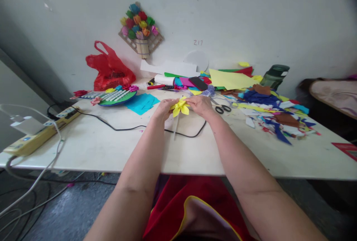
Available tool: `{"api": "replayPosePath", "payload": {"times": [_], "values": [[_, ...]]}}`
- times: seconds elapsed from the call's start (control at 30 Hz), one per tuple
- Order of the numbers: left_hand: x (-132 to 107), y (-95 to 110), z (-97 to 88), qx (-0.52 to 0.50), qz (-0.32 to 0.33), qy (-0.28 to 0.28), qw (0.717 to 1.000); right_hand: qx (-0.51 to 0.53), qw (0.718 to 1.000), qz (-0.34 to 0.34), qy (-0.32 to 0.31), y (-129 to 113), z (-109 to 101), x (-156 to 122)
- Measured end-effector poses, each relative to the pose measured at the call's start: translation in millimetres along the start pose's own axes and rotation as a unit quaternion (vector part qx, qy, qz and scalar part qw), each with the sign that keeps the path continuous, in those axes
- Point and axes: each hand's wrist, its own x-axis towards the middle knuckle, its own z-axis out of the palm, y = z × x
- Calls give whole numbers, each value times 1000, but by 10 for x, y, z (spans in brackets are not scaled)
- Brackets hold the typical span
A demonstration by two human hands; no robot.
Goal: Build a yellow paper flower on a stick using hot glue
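Note:
Both my hands meet over the middle of the white table, closed on a yellow paper flower. My left hand pinches the flower's left side and my right hand pinches its right side. A thin pale stick hangs down from the flower toward me. A black cable runs across the table under my hands.
Black scissors lie just right of my right hand. Coloured paper scraps cover the right side, with a yellow sheet and a dark green bottle behind. Blue paper, a red bag and a yellow power strip sit left.

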Motion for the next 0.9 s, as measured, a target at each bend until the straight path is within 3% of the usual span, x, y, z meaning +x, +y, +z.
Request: {"api": "replayPosePath", "payload": {"times": [0.1,0.27,0.33,0.63,0.9], "values": [[-2,-7,-19,18,22,18,999,-14,1000,-3,21,19,22,-6],[40,-24,-60,26,63,64,996,-55,990,-15,129,35,-2,-35],[74,-31,-82,21,83,92,992,-56,989,-3,135,31,11,-43],[127,-5,-165,59,129,222,965,-61,996,36,54,119,256,-23],[129,-48,-178,65,130,231,962,-79,992,68,-76,96,356,-20]]}}
